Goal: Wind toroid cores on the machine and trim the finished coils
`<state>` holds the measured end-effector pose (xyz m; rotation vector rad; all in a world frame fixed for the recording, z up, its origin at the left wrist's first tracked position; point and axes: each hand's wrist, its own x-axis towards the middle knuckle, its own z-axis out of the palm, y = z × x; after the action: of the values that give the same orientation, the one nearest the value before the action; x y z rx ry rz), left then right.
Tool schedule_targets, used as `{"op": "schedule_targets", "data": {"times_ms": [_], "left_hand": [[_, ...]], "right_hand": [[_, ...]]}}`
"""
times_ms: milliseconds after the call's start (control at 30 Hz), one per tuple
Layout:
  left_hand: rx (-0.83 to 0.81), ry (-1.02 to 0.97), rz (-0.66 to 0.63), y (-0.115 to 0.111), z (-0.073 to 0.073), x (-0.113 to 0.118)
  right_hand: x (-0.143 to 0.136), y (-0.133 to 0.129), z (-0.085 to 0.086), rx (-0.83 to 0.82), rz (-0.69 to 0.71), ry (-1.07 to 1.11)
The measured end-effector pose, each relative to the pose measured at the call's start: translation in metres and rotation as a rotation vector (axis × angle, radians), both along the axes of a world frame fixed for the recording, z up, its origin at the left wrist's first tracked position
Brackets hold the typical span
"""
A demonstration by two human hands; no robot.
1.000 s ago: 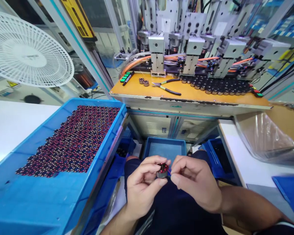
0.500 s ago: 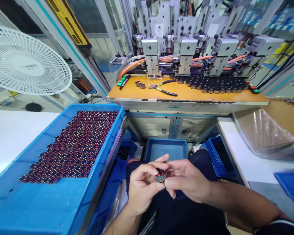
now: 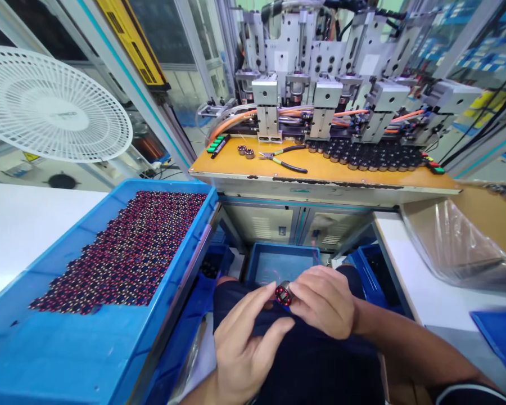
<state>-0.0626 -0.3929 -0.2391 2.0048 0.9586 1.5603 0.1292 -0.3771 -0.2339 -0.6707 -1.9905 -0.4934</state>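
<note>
A small round motor stator, with red copper windings around a dark centre and a metal rim, is held above my lap. My right hand pinches it by its right side, its wound face turned toward the left and up. My left hand is just left of it with thumb and fingers spread. Its index fingertip is close to the stator's edge; whether it touches I cannot tell. To the left, many similar stators lie packed in rows in a blue tray.
An orange bench under a machine holds cutting pliers, two loose stators, a marker and a cluster of dark round parts. A blue bin sits below. A fan stands left, a plastic-lined box right.
My left hand has let go of the stator and opened, moving slightly down and left. The stator, now in my right hand alone, has turned so its wound face shows.
</note>
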Motion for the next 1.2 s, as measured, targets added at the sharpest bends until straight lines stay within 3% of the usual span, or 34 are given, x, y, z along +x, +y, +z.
{"op": "schedule_targets", "data": {"times_ms": [100, 167, 333, 500, 667, 767, 867, 933, 1000, 1133, 1200], "left_hand": [[-0.045, 0.052, -0.035, 0.002, 0.01, 0.003], [-0.086, 0.062, -0.091, 0.007, 0.014, 0.004], [-0.075, 0.061, -0.161, 0.016, 0.016, 0.001], [-0.116, 0.028, -0.222, 0.014, 0.014, 0.0], [-0.425, -0.199, -0.33, 0.011, 0.016, 0.004], [-0.42, -0.219, -0.338, 0.013, 0.017, 0.004], [-0.352, -0.138, -0.278, 0.016, 0.015, -0.003], [-0.296, -0.045, -0.242, 0.019, 0.014, -0.008], [-0.23, 0.061, -0.241, 0.021, 0.015, -0.012], [-0.12, 0.192, -0.286, 0.023, 0.022, -0.011], [-0.118, 0.194, -0.297, 0.022, 0.024, -0.01]], "right_hand": [[0.001, -0.002, -0.001, 0.077, -0.008, -0.064], [-0.002, -0.006, 0.0, 0.031, 0.027, -0.043], [-0.008, -0.016, 0.011, -0.45, 0.162, 0.277], [-0.01, -0.019, 0.021, -0.576, 0.252, 0.427], [-0.017, -0.022, 0.019, -0.656, 0.258, 0.55], [-0.012, -0.023, 0.018, -0.704, 0.241, 0.58], [0.007, -0.022, 0.023, -0.781, 0.106, 0.583], [0.022, -0.019, 0.031, -0.709, -0.014, 0.492], [0.032, -0.015, 0.042, -0.538, -0.045, 0.251], [0.03, -0.003, 0.064, -0.154, 0.134, -0.33], [0.023, 0.003, 0.067, -0.118, 0.149, -0.447]]}}
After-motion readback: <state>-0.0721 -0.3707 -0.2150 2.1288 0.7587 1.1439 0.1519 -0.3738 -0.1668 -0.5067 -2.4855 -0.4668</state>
